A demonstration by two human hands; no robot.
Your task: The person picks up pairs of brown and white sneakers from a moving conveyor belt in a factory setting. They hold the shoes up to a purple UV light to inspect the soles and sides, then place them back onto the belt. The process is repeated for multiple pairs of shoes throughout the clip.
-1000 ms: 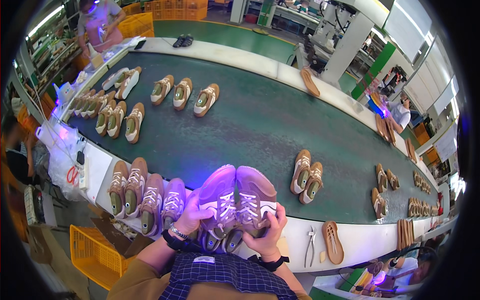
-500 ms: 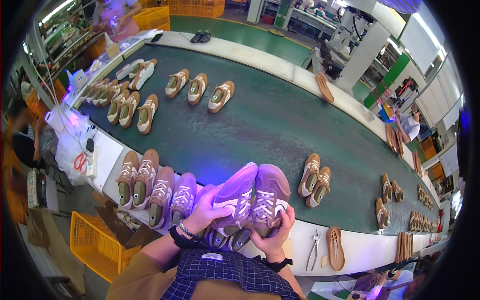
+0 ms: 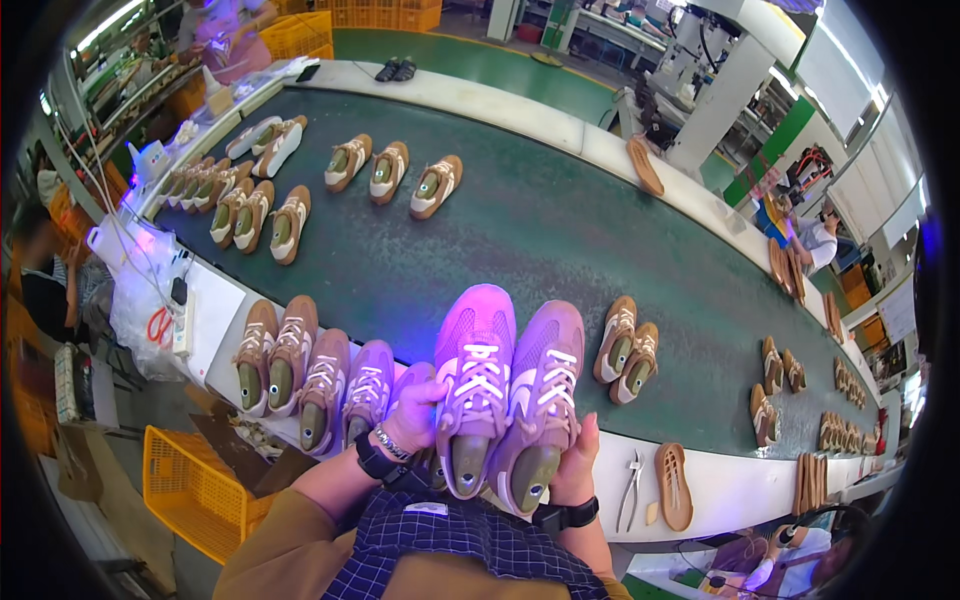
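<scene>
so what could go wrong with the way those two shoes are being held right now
1. Each hand grips only one side of the pair: left hand on the left shoe, right hand on the right shoe. Either shoe might slip and drop.
2. The row of tan shoes sits close beside the left hand at the belt edge, so a sideways move could knock one off.

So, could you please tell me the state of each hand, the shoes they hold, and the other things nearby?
Left hand: gripping the left shoe's side.
Right hand: gripping the right shoe's side.
Left shoe: held up, laced, on a last.
Right shoe: held beside it, laced, touching it.
Row of shoes: standing at the belt's edge.
Pliers: lying on the white ledge.
Loose sole: lying flat beside the pliers.
</scene>
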